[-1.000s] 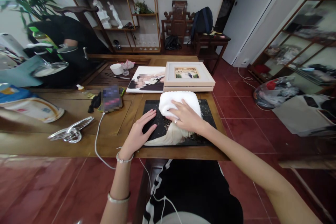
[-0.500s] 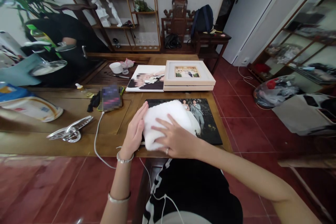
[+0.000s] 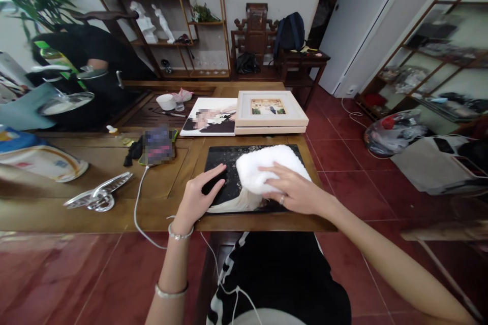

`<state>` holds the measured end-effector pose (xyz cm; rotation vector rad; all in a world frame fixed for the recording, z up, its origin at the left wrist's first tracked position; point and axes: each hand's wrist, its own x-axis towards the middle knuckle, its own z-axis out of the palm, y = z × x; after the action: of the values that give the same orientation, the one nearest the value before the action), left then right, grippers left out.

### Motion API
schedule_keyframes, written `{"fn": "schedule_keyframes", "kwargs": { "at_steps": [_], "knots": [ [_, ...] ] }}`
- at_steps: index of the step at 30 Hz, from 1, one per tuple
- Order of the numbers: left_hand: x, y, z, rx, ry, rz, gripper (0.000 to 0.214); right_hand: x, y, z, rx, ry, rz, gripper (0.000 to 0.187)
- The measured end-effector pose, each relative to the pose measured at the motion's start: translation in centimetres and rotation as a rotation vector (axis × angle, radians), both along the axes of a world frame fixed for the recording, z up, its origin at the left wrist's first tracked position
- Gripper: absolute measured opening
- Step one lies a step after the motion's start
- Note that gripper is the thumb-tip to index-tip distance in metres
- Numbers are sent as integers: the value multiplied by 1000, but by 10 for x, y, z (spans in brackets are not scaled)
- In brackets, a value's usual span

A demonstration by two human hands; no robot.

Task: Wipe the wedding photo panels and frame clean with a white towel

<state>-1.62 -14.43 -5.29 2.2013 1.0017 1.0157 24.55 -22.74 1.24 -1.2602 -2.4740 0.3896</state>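
1. Main item: dark photo panel [image 3: 232,187], flat on the counter [image 3: 114,221] at its near edge, right in front of the person. A pale, dress-like area shows at the panel's lower left; the rest of the picture is largely hidden.
2. White cloth [image 3: 263,165] lies folded on the panel's right part.
3. Right hand [image 3: 292,188]: on top of the cloth, fingers spread, not curled into a fist. Thumb's hold at the near edge: can't tell.
4. Left hand [image 3: 198,195]: at the panel's left edge, fingers extended, thumb apart, nothing gripped. Looks like it's resting on the panel.
5. Progress: cloth is on the surface and both hands are engaged, so I'd judge work under way, not finished. Left side is uncovered, right side mostly under cloth. No visible line splits worked area from unworked, so the share left is unclear.
6. Beyond the panel, a gap apart: pale framed photo [image 3: 269,107] on a similar frame, flat print [image 3: 213,118] just to its left. Neither hand is on them.
7. Off to the left: phone [image 3: 157,147], white cable [image 3: 136,208], shiny metal clip [image 3: 99,193]. All clear of the panel.
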Motion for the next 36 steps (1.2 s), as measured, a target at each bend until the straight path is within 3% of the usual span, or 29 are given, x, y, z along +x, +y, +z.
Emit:
{"fn": "schedule_keyframes", "kwargs": {
  "at_steps": [5,11,15,21,31,36],
  "knots": [
    [0,0,-3,-6,-12,11,33,-13,39,-2,45,108,-163,31],
    [-1,2,-5,11,0,14,33,-63,88,-1,108,61,-13,32],
    [-2,3,-8,28,10,37,31,-76,103,-5,82,-34,34,31],
    [-2,2,-5,2,5,10,33,-53,85,-10,85,-27,7,34],
    [-1,1,-2,1,0,3,35,33,44,-23,101,-14,-240,33],
    [-1,3,-3,-4,6,2,36,44,23,-29,95,1,-297,29]
  ]
}}
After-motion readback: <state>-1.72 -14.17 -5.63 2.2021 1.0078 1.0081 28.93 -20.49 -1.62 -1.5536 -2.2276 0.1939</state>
